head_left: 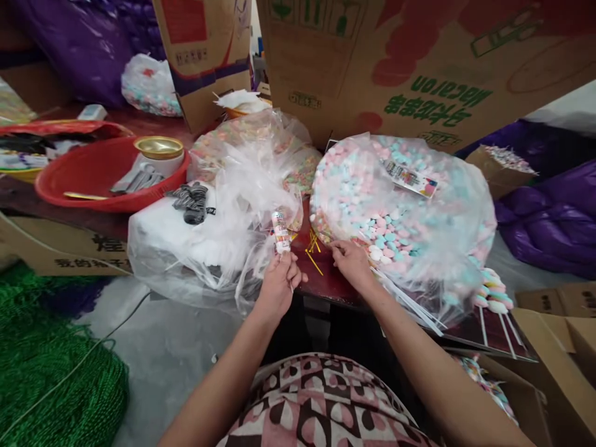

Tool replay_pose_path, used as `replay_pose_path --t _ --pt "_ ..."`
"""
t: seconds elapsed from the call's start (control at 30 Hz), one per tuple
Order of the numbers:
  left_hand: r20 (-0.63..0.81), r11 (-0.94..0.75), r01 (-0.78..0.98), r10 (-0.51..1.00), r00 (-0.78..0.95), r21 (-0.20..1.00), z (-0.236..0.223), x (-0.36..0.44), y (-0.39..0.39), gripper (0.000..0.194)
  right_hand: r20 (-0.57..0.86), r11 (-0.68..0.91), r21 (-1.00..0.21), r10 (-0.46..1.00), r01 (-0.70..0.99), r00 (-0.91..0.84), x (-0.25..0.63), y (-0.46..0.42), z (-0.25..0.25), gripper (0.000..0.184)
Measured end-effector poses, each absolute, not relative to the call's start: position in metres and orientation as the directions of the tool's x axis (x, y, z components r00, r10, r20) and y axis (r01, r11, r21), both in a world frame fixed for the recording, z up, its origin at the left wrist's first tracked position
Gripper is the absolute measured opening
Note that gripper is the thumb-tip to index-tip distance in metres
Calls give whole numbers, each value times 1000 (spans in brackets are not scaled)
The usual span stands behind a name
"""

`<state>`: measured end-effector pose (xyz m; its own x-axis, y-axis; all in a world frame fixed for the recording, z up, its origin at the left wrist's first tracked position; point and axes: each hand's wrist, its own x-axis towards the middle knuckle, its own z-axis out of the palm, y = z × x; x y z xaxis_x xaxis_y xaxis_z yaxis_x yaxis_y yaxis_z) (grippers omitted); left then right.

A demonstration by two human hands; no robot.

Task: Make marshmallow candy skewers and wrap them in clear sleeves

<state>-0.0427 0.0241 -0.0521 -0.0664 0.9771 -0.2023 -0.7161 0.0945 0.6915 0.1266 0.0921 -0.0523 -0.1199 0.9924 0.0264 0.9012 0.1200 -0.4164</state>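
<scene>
My left hand (278, 279) is closed around the lower end of a wrapped marshmallow stick (281, 230), which stands upright in a clear printed wrapper. To its right, my right hand (351, 261) is low over the table edge, fingertips pinched together by the marshmallow bag; anything between them is too small to make out. Between my hands lie several yellow twist ties (315, 248). A large clear bag of pink, blue and white marshmallows (386, 239) spreads beside my right hand. White sticks (412, 304) lie under my right forearm side of that bag.
Stacked marshmallow sticks (496, 292) lie at the right table edge. Left are a clear bag of white wrappers (186, 261), a dark scrunched band (190, 202) and a red basin (79, 177). Cardboard boxes (354, 81) stand behind. Green netting (60, 372) lies on the floor.
</scene>
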Motion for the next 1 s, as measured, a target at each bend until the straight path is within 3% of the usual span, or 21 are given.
replay_pose_path --t 0.17,0.33,0.47,0.7,1.0 --pt "-197 104 -730 979 -43 676 -55 -44 24 37 17 166 -345 985 924 -171 113 93 -44 28" --pt "-207 108 -731 977 -46 674 -56 -44 24 38 -81 170 -99 981 981 -178 95 93 -34 34" --pt "-207 108 -736 977 -44 668 -58 -44 23 36 -116 160 -46 980 986 -164 90 99 -35 35" --pt "-200 88 -729 977 -68 679 -57 -43 21 38 -106 193 -89 974 977 -202 88 109 -40 31" --pt "-202 90 -713 977 -74 696 -54 -41 19 40 -92 179 -284 973 942 -212 107 106 -34 25"
